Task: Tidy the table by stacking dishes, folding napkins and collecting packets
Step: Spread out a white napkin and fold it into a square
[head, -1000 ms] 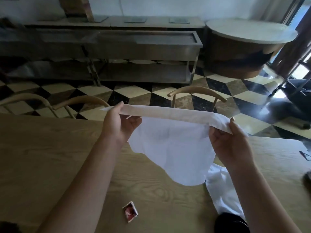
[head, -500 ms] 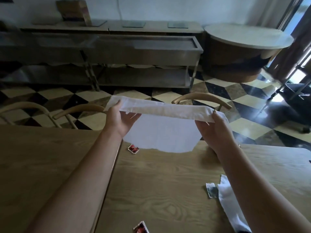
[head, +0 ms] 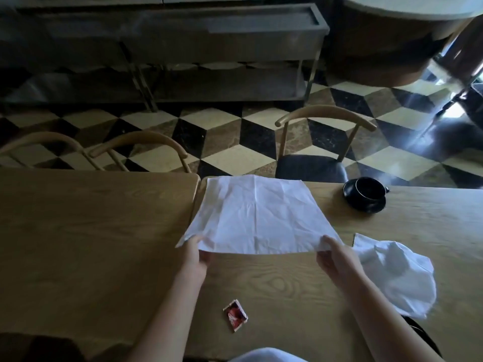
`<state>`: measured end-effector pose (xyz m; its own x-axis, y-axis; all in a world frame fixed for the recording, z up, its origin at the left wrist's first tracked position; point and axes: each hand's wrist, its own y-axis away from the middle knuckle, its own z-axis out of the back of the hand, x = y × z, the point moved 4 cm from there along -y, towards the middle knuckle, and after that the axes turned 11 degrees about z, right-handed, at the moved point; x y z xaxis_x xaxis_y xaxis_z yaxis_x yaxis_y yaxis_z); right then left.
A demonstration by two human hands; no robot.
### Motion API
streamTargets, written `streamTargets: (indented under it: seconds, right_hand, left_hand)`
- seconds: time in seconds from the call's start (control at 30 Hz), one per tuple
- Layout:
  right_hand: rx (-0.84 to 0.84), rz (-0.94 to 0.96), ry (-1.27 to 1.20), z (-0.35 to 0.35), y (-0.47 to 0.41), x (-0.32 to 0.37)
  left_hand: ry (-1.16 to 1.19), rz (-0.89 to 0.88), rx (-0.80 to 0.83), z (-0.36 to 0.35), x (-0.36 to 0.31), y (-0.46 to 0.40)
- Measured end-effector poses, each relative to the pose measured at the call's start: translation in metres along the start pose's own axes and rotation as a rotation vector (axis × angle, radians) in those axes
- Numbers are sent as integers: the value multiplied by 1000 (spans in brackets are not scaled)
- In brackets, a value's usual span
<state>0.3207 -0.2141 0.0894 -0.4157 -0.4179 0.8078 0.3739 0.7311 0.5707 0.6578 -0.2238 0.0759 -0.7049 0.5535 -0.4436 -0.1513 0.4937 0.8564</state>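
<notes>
A white napkin (head: 257, 212) lies spread out on the wooden table (head: 91, 231), reaching to the far edge. My left hand (head: 194, 253) pinches its near left corner and my right hand (head: 335, 257) pinches its near right corner, both lifted slightly off the table. A second white napkin (head: 397, 273) lies crumpled to the right of my right hand. A small red and white packet (head: 235, 314) lies on the table near me, between my forearms. A black cup on a black saucer (head: 366, 194) stands at the far right.
Wooden chairs (head: 324, 142) stand at the far side of the table over a checkered floor. A metal counter (head: 183, 35) runs along the back. A seam (head: 194, 202) runs between two table tops under the napkin's left edge. Something dark sits at the bottom left corner.
The napkin, held stretched in the air before, now lies spread flat on the table. Both hands came down and toward me with its near corners. The view tilted down.
</notes>
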Motion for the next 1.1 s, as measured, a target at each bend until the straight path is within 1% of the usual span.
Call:
streamTargets:
  seconds: [0.13,0.27,0.43,0.57,0.7,0.8,0.87,0.97,1.03,1.1]
  right_hand:
    - [-41,-122,97,39,-2,-53]
    - [-47,-225,245,79,2,-107]
    - [-63,-331,385,118,20,-155]
    - [-104,-363,404,139,30,-172]
    - [-140,-356,390,145,32,-170]
    - [-146,-348,389,140,31,-165]
    - [-140,-318,371,135,30,-159]
    - [-123,-223,342,123,27,-140]
    - [-105,-118,332,112,25,-121]
    - [-126,-8,337,102,24,-99]
  left_hand:
    - [-70,124,-175,57,49,-25]
    - [-135,240,-264,109,84,-37]
    - [-188,252,-374,149,105,-41]
    - [-277,267,-427,175,117,-44]
    - [-339,262,-424,192,127,-43]
    - [-296,270,-399,194,126,-42]
    - [-264,242,-377,191,120,-41]
    - [-254,139,-317,176,102,-38]
    - [-239,47,-257,160,85,-33]
    - [-233,-44,-206,144,67,-30]
